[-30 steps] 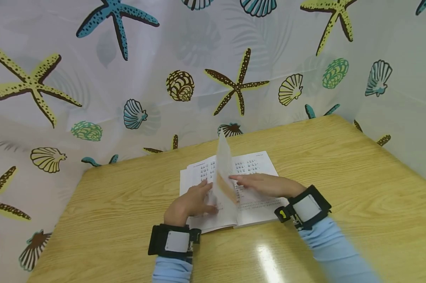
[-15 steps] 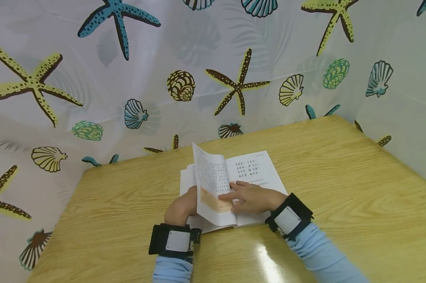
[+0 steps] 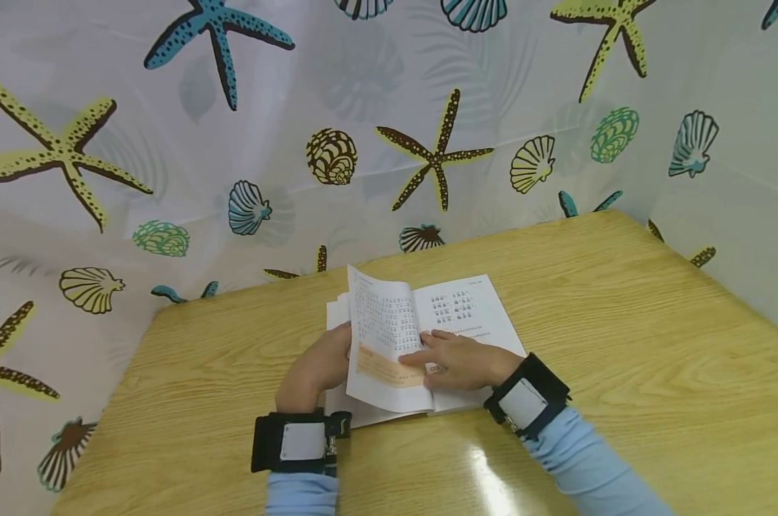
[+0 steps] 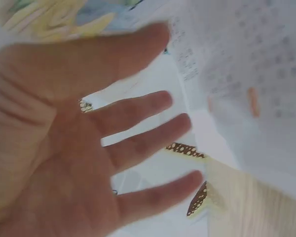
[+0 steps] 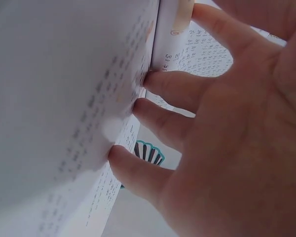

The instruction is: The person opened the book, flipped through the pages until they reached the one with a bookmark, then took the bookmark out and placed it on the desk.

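Note:
An open book (image 3: 485, 304) with printed text lies on the table. One leaf (image 3: 382, 315), with an orange band near its bottom, stands raised and curves over the left side. My left hand (image 3: 314, 369) is at the left edge of this leaf, which covers its fingertips in the head view. Seen from the left wrist, the left fingers (image 4: 143, 143) are spread and nearly straight, with the page right beside the tips. My right hand (image 3: 462, 362) rests across the gutter and right page, fingers spread; its index finger reaches onto the orange band. The right wrist view shows its fingertips against the paper.
The book sits on a wood-grain table (image 3: 201, 373), and light glares off the surface near its front. Behind and beside the table hangs a white curtain (image 3: 285, 93) printed with starfish and shells. Each wrist wears a black strap (image 3: 530, 394).
The raised leaf has tipped from upright over to the left. My left hand went behind it, then shifted left. My right hand moved left and down onto the gutter, then stayed.

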`<state>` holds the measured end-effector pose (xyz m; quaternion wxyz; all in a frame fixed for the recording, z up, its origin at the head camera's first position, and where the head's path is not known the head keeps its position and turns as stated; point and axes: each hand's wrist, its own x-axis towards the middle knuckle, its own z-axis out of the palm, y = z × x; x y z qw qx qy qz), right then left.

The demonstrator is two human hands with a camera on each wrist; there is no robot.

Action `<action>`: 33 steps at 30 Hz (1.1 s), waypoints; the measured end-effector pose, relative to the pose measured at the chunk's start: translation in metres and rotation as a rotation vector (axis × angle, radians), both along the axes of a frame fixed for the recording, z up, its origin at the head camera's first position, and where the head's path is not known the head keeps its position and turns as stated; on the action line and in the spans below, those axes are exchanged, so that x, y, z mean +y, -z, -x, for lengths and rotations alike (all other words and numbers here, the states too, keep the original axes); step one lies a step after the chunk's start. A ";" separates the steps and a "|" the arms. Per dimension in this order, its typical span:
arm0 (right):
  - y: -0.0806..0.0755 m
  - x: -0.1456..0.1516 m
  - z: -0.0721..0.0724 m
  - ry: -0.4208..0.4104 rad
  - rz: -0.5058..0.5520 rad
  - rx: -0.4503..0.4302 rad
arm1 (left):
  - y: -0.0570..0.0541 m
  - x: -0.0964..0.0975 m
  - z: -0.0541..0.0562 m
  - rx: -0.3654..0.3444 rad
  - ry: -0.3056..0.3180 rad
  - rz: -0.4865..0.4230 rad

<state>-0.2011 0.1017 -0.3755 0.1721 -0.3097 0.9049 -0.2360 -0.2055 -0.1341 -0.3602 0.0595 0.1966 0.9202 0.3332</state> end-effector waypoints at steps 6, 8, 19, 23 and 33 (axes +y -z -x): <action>0.001 -0.002 0.000 0.025 -0.010 -0.013 | -0.008 0.001 0.001 0.212 -0.133 0.129; 0.001 -0.001 0.000 0.019 -0.007 -0.008 | -0.009 0.003 0.001 0.272 -0.162 0.149; 0.000 0.000 0.000 -0.016 -0.034 0.019 | -0.005 0.021 0.002 0.270 -0.108 0.231; 0.001 0.000 0.000 -0.024 -0.041 0.027 | 0.006 0.032 0.003 -0.030 -0.017 0.305; 0.001 -0.001 0.001 -0.033 -0.046 0.050 | 0.012 0.037 0.003 -0.192 -0.010 0.340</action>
